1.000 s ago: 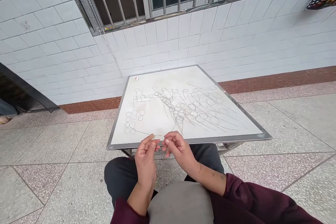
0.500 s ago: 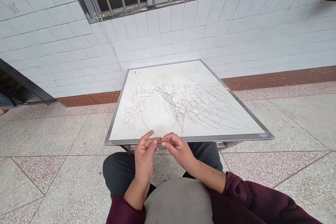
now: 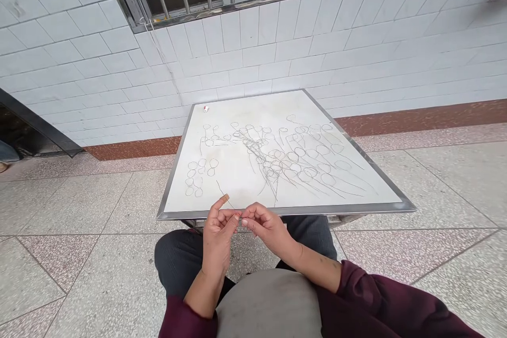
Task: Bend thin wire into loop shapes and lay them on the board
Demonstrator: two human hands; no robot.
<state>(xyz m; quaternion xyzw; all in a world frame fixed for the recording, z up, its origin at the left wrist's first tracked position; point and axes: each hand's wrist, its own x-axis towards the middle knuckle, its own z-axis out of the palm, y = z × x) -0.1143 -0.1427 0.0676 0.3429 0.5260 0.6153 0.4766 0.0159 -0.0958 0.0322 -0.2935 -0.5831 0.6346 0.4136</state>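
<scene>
Head view showed a person's two bare hands close together, just past the near edge of a white table [image 3: 257, 108]. Left hand [image 3: 217, 235] pinched a thin wire [image 3: 219, 187] with its thumb and a finger. Its pointing finger stuck up, with a tan wrap [image 3: 225, 198] around the tip. Right hand [image 3: 267, 227] was closed in a pinch on the same wire, and its fingertips met the left ones. The wire was between the hands, and its long end poked up past the tan wrap, over the table. The little bit inside the fingers was too small to see well.

On the right and middle of the table lay a big messy bunch of looped wires [image 3: 295, 156], many with a round loop and a long tail. On the left side lay some small wire rings [image 3: 213, 163], and a few of them looked like number eights. A tiny red and white thing [image 3: 206, 109] sat near the far left corner. Behind the table was a white tiled wall [image 3: 99, 74].
</scene>
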